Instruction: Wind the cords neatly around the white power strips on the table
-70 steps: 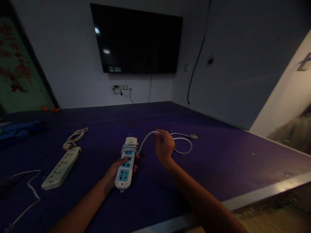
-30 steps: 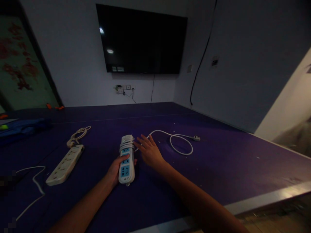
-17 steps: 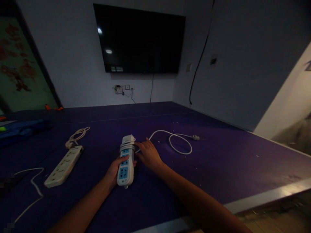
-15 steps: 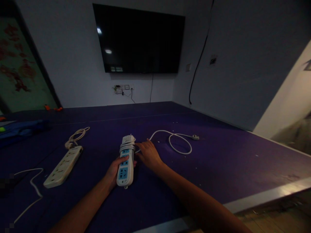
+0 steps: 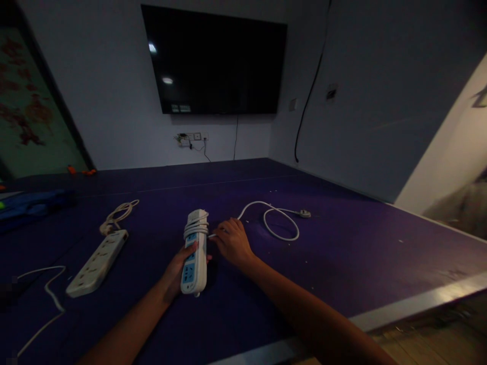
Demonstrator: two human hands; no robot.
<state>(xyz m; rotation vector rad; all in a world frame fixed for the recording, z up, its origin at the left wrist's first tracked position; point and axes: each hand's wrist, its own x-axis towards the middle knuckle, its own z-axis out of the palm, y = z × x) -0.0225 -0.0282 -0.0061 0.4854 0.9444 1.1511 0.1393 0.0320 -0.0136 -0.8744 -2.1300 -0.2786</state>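
A white power strip with blue sockets (image 5: 195, 276) is gripped in my left hand (image 5: 177, 266), the thumb across its face and fingertips showing on the far side. Several turns of its white cord (image 5: 196, 230) wrap around the strip's upper part. Just right of the strip, my right hand (image 5: 233, 242) pinches the cord where it leaves the wraps. Beyond that hand the cord runs on in a loose loop and ends in a plug (image 5: 304, 213) lying on the purple surface (image 5: 342, 253).
At left lies a second white power strip (image 5: 98, 263) with its cord bundled. A thin white cable (image 5: 49, 289) and blue cloth (image 5: 38, 203) are farther left. A dark television (image 5: 220, 63) hangs on the back wall. A pale edge (image 5: 411, 304) borders the surface's near right side.
My right hand has closed its fingers on the cord beside the strip; before, they were more extended at the wraps. My left hand keeps its hold. The view has shifted slightly.
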